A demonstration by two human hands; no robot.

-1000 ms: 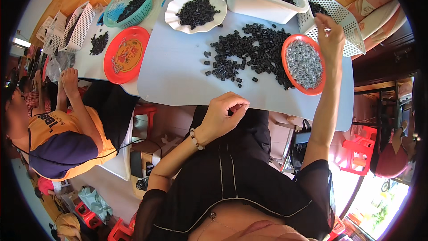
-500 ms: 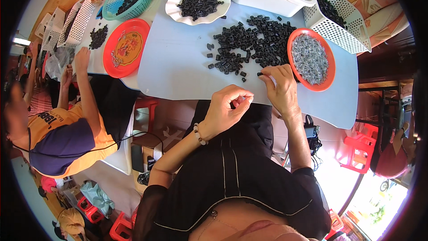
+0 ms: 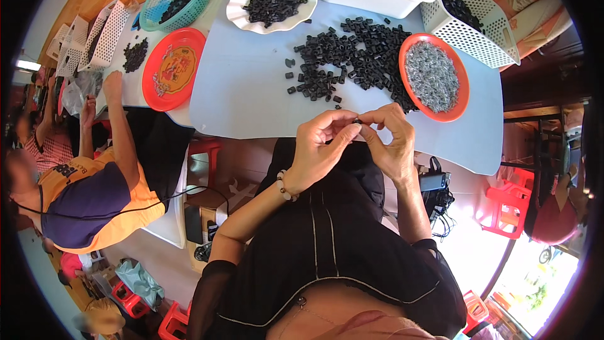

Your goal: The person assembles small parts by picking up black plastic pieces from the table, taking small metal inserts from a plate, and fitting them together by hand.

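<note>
Just past the table's near edge, my two hands meet at the fingertips. My right hand (image 3: 391,141) pinches a small black plastic part (image 3: 357,121) between thumb and fingers. Against that part, the thumb and forefinger of my left hand (image 3: 322,151) are pressed together; what they hold is too small and covered to make out. Beyond my hands a loose pile of black plastic parts (image 3: 321,56) spreads over the table. To the right of the pile, an orange-red plate (image 3: 464,97) is filled with small clear pieces (image 3: 431,75).
A white scalloped dish (image 3: 236,16), a white tub (image 3: 371,0) and a perforated white basket (image 3: 469,41) hold more black parts along the back of the pale blue table (image 3: 239,88). Left are a red plate (image 3: 151,82), a green basket (image 3: 146,16) and a co-worker (image 3: 94,201).
My right hand has come from the pile's near edge toward my left hand, bringing the black part. The fingertips, apart before, now meet. The view has shifted slightly.
</note>
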